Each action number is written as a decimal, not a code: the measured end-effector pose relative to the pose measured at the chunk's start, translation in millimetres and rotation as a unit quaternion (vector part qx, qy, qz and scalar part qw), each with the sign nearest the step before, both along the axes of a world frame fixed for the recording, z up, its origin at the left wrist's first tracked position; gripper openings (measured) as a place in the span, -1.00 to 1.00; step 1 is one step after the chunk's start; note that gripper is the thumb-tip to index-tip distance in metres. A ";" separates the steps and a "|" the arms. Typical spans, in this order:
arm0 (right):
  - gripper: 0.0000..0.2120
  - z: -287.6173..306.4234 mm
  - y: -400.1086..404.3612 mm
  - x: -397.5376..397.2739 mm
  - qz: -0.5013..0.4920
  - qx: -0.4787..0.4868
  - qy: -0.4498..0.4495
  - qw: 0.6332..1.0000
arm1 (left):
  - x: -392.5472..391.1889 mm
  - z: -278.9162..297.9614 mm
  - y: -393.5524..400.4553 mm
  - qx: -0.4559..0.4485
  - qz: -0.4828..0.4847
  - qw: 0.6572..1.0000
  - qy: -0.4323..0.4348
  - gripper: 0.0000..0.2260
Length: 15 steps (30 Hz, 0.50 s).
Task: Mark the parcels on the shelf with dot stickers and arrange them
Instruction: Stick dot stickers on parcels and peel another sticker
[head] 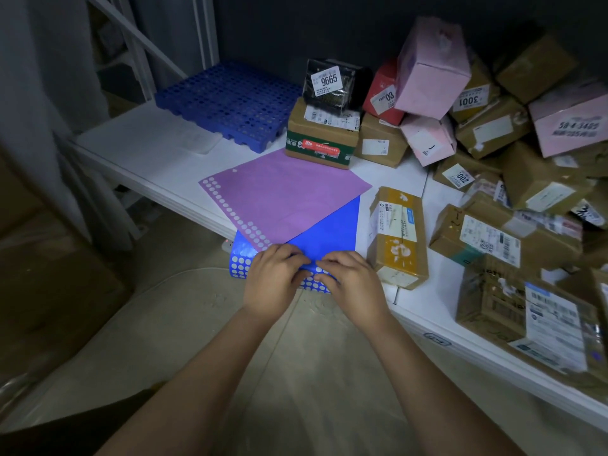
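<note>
A blue dot-sticker sheet (pixel 332 232) lies over the front edge of the white shelf (pixel 148 143), partly under a purple sticker sheet (pixel 283 195). Both sheets show rows of empty white circles along their edges. My left hand (pixel 274 278) and my right hand (pixel 348 281) rest side by side on the blue sheet's near edge, fingers curled and pinching at it; whether a sticker is between the fingertips is hidden. A taped cardboard parcel (pixel 396 238) lies just right of my right hand. Several more parcels are piled to the right.
A blue perforated plastic pallet (pixel 227 103) sits at the shelf's back left, with a clear plastic tray (pixel 197 141) in front of it. A black bag labelled 9665 (pixel 332 83) tops a brown box. Pink boxes (pixel 431 70) and brown boxes heap at the right.
</note>
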State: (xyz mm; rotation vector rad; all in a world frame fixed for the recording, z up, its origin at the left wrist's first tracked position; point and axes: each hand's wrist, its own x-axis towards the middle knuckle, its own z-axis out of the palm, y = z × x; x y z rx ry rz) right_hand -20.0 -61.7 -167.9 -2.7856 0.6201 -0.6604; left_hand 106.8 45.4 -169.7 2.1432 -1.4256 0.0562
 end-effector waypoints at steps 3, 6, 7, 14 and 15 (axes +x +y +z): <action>-0.81 -1.4 -1.7 -0.4 0.004 -0.002 -0.005 1.000 | 3.5 -2.5 1.8 0.003 -0.025 1.000 -0.017 -0.75; -0.81 -1.9 -2.0 0.0 0.004 0.000 -0.016 1.000 | 6.7 -2.9 1.7 0.002 -0.033 0.999 -0.035 -0.70; -0.82 -1.8 -1.8 0.0 0.004 0.002 -0.018 1.000 | 7.0 -3.1 1.9 0.003 -0.037 0.998 -0.044 -0.70; -0.83 -1.7 -0.9 0.8 0.000 0.001 -0.031 1.000 | 6.2 0.8 1.5 -0.001 -0.048 0.996 -0.080 -0.69; -0.83 -1.3 -1.0 0.8 0.000 -0.001 -0.033 0.999 | 5.9 1.0 1.4 -0.006 -0.048 0.996 -0.072 -0.69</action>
